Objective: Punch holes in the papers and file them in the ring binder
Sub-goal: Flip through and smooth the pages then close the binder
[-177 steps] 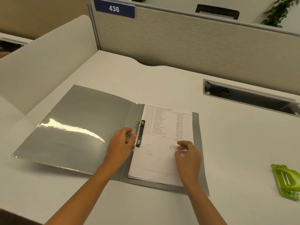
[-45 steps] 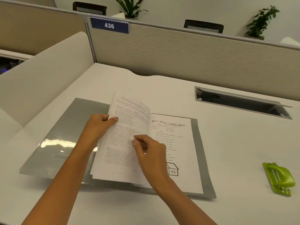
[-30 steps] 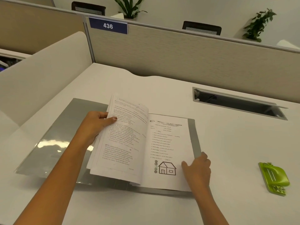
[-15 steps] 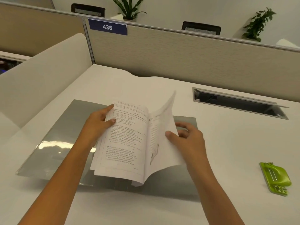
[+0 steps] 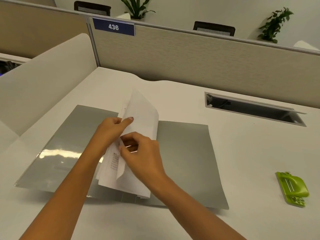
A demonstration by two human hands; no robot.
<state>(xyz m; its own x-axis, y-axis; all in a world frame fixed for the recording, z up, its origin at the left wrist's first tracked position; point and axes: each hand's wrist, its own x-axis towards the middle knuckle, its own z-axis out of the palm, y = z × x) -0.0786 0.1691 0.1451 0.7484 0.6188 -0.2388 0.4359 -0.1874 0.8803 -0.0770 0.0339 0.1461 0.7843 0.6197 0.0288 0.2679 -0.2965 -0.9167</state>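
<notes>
A grey ring binder lies open and flat on the white desk. The stack of white papers stands folded over its spine, leaning left. My left hand grips the stack from the left, thumb on the top sheet. My right hand pinches the sheets low on the right side. The binder's right half is bare grey. The rings are hidden behind the papers and my hands. A green hole punch sits alone at the right of the desk.
A white curved divider rises on the left and a beige partition with a blue "436" plate closes the back. A cable slot is cut into the desk at back right.
My right hand has swept the last right-hand sheets over to the left, so the whole stack now stands over the spine. The binder's right half has become bare.
</notes>
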